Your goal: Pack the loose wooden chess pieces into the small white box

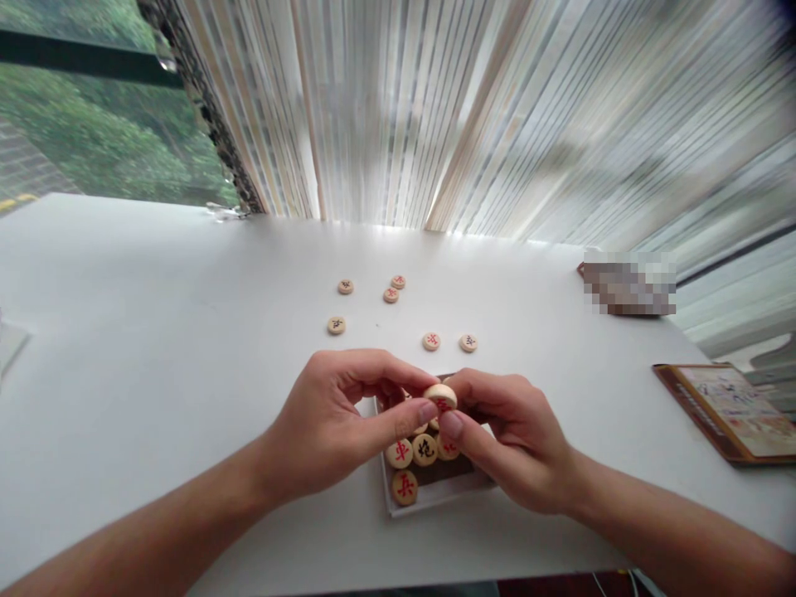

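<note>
Over the shallow box (439, 502), a held disc (441, 397)

Nearest, a red-marked corner disc (405, 487) lies inside. Left hand (351, 414) and right hand (513, 435) pinch the held disc from either side, both clamped on its edge. Beyond, six loose discs (431, 341) lie on the white table (155, 332), before a striped curtain (385, 108).

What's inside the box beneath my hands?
The box holds round pieces: a black-marked piece between two red-marked ones, and another red-marked piece nearest you. Others peek out behind, but your left hand, right hand and the held piece cover much there, so I can't count them.
</note>
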{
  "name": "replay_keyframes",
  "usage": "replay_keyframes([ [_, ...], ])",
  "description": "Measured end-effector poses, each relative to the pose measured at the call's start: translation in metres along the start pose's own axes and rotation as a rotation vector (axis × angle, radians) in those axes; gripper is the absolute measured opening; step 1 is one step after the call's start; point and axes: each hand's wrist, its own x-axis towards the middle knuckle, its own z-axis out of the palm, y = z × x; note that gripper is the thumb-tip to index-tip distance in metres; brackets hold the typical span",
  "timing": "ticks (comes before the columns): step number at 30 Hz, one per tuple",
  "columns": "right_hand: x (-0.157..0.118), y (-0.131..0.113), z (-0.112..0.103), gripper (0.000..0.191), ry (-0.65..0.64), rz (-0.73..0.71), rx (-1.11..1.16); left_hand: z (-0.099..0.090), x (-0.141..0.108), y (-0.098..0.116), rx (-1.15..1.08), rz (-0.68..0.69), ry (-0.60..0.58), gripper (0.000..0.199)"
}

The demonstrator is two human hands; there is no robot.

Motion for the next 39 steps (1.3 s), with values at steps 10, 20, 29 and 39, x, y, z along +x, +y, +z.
replay_keyframes([
  [10,-0.0016,-0.0023,0.0055,0.009,0.153,0.020,0.069,0.0023,-0.0010,-0.0024,0.212,0.223,0.032,0.015],
  [20,0.0044,-0.0069,0.0052,0.017,0.204,0.230,0.429,0.0041,-0.0008,-0.0042,0.104,0.083,0.047,0.014],
  [29,0.0070,-0.0018,0.0025,0.021,0.125,0.283,0.603,0.0078,0.0035,-0.0025,-0.300,-0.155,0.062,0.019],
  [39,0.0078,-0.0015,0.0030,0.037,0.110,0.381,0.724,0.0083,0.0014,-0.0026,-0.300,-0.152,0.051,0.027],
])
